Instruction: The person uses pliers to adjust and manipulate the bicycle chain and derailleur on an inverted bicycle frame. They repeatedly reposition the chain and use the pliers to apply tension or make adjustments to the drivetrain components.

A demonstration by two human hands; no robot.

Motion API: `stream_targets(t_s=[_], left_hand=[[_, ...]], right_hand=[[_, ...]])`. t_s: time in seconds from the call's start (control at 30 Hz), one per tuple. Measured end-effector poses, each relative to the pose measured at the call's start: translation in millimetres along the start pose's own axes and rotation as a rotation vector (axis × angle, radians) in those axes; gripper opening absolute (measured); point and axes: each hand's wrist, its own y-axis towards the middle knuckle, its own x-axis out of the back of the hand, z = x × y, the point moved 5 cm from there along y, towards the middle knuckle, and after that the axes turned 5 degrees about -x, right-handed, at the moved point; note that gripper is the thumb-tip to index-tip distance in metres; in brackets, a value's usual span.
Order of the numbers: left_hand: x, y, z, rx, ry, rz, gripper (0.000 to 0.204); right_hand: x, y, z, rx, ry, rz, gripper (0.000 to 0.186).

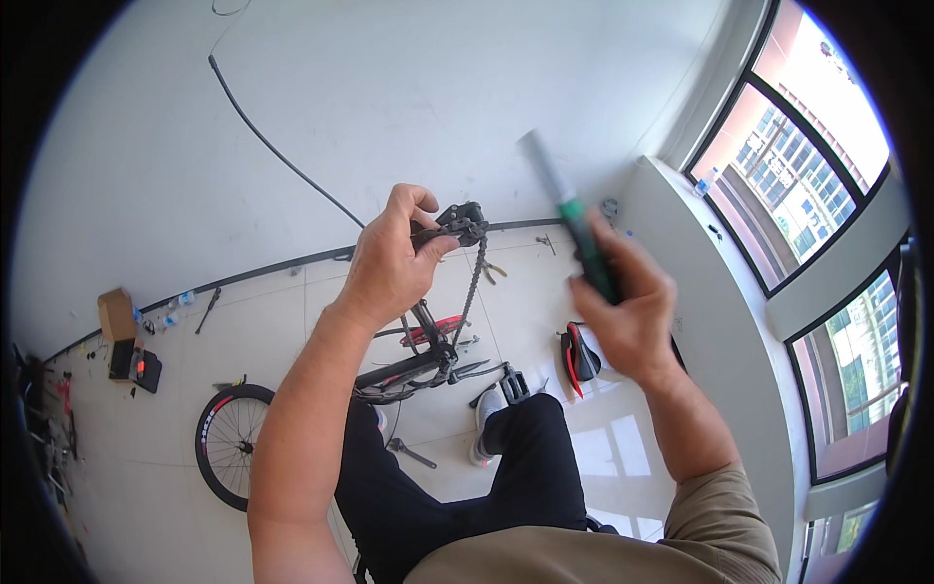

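My left hand [394,258] grips a black derailleur assembly [467,214] with chain links at its fingertips, raised over a disassembled bicycle frame [399,375]. The chain [475,282] hangs from that assembly toward the crank area. To the right, my right hand [623,302] is closed around a motion-blurred tool [576,218] with a green and black handle and a pale metal upper part pointing up-left, apart from the derailleur. A black pedal [514,383] is by my shoe below.
A loose wheel [233,448], an open cardboard box [115,310], pliers [491,273] and a red-black saddle [582,355] lie on the tiled floor. A white wall [428,97] is ahead, a window ledge [720,263] at right, and a dark cable [272,146] runs up the wall.
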Motion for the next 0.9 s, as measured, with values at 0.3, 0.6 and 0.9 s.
stream_targets(t_s=[0.3,0.6,0.9], left_hand=[[0,0,2,0.016,0.005,0.022,0.045],[-1,0,4,0.047,-0.020,0.012,0.042],[2,-2,4,-0.100,0.074,-0.043,0.041]], right_hand=[[-26,-1,6,-0.082,-0.058,0.245,0.056],[-20,-8,-13,0.024,0.110,-0.039,0.058],[-46,-14,-62,-0.458,0.389,0.191,0.039]])
